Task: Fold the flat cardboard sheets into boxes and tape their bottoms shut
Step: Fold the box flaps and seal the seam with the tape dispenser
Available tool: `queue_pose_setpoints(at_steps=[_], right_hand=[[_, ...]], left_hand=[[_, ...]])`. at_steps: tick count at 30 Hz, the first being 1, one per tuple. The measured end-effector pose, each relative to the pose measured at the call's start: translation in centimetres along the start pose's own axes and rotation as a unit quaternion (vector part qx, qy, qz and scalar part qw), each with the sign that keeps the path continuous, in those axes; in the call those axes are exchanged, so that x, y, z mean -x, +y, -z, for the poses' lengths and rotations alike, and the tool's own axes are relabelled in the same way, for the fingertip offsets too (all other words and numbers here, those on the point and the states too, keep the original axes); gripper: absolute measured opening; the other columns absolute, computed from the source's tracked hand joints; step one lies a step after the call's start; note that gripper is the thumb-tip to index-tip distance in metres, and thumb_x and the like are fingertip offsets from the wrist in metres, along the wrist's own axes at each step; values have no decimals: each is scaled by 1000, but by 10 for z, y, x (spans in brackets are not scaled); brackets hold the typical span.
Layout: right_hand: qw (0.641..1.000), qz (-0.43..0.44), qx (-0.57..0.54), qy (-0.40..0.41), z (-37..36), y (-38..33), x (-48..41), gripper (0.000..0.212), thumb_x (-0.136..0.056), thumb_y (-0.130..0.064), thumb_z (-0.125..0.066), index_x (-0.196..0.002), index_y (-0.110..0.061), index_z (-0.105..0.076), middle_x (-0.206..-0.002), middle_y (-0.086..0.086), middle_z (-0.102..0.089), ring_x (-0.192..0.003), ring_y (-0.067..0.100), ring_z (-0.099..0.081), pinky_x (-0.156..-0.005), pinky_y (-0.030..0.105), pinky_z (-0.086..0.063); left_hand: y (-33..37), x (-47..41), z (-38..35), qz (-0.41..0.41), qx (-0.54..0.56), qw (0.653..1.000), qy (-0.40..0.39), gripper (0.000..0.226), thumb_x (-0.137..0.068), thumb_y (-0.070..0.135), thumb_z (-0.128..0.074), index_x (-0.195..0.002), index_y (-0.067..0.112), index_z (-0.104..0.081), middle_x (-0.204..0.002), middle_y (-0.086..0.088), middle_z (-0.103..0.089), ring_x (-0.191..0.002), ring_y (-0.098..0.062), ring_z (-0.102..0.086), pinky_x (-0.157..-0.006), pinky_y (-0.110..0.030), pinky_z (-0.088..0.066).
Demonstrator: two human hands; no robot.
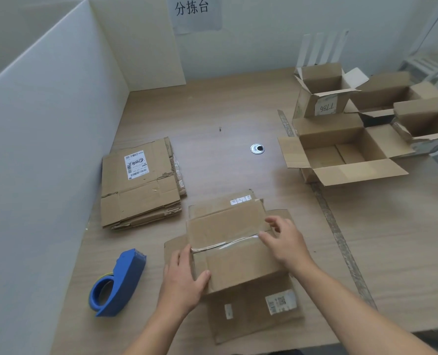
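Note:
A cardboard box [234, 242] stands bottom up near the table's front edge, its two bottom flaps folded in and meeting at a seam with old clear tape. My left hand [184, 275] rests on the box's left side, thumb pressing on the near flap. My right hand [286, 239] touches the right end of the seam with relaxed fingers. A blue tape dispenser [119, 280] lies on the table to the left of the box. A stack of flat cardboard sheets [141, 185] lies further back on the left.
Several opened boxes [346, 152] stand at the back right. A white partition [46, 139] walls the left side. A round cable hole [257, 149] sits mid-table. A dark strip [338, 231] runs along the wooden table [223, 108] right of the box.

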State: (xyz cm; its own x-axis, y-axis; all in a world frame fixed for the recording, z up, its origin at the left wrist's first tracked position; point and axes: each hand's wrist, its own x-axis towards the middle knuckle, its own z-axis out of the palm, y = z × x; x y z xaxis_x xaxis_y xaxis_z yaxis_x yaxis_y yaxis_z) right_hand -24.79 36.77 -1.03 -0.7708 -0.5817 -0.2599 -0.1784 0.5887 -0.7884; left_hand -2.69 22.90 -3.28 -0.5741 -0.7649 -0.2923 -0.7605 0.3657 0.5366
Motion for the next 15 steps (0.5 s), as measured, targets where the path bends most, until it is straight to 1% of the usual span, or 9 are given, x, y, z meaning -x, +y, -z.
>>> queue_pose_setpoints(at_steps=[2, 4, 6, 8, 10, 12, 13, 15], right_hand=[[996, -32, 79, -28, -3, 5, 4, 62, -85, -38, -72, -140, -30, -45, -130, 2, -49, -122, 21, -51, -99, 28, -38], [995, -49, 84, -35, -6, 12, 12, 75, -83, -40, -72, -146, -36, -34, -137, 3, -46, -127, 25, -48, -102, 31, -37], [996, -35, 66, -50, -8, 18, 16, 80, -84, -37, -73, -150, -34, -29, -144, 2, -44, -132, 23, -45, -105, 30, -35], [994, -1, 76, -77, -9, 21, 18, 77, -86, -34, -72, -151, -34, -30, -149, -1, -43, -135, 19, -43, -106, 27, -33], [989, 32, 98, -106, -10, 21, 15, 73, -88, -32, -70, -150, -35, -31, -151, -6, -42, -137, 16, -41, -106, 25, -32], [983, 56, 117, -128, -11, 18, 8, 70, -90, -31, -68, -150, -37, -32, -152, -7, -41, -138, 15, -40, -106, 23, -31], [981, 65, 125, -136, -12, 15, 3, 69, -91, -30, -68, -150, -37, -32, -152, -7, -41, -138, 15, -40, -105, 22, -31], [978, 77, 136, -139, -14, 8, -5, 69, -91, -29, -67, -150, -37, -33, -152, -7, -41, -138, 15, -40, -105, 22, -31]], left_hand=[[1, -6, 4, -46, -32, 998, 16, 73, -88, 41, -67, -150, 17, -38, -149, 1, -33, -138, -18, -31, -117, -33, -28], [4, -14, 8, -104, -45, 993, 43, 57, -88, 35, -67, -140, 16, -51, -144, -1, -41, -133, -21, -36, -114, -34, -31], [8, -25, 12, -144, -78, 985, 62, 50, -89, 33, -64, -136, 17, -56, -142, -2, -46, -132, -23, -40, -113, -38, -35], [15, -34, 17, -174, -129, 975, 48, 51, -90, 38, -59, -138, 20, -54, -146, 0, -45, -135, -23, -39, -112, -41, -36], [21, -42, 22, -211, -196, 958, 7, 56, -86, 49, -46, -136, 24, -53, -147, 1, -44, -136, -25, -38, -108, -42, -36], [21, -46, 26, -237, -261, 935, -43, 66, -80, 57, -33, -138, 29, -48, -149, 5, -39, -140, -23, -31, -110, -41, -30], [19, -46, 26, -232, -275, 931, -64, 66, -81, 58, -34, -142, 32, -42, -152, 7, -33, -143, -21, -25, -112, -40, -26], [9, -47, 27, -205, -264, 938, -90, 62, -86, 57, -43, -146, 40, -33, -157, 10, -21, -148, -19, -12, -116, -41, -18]])
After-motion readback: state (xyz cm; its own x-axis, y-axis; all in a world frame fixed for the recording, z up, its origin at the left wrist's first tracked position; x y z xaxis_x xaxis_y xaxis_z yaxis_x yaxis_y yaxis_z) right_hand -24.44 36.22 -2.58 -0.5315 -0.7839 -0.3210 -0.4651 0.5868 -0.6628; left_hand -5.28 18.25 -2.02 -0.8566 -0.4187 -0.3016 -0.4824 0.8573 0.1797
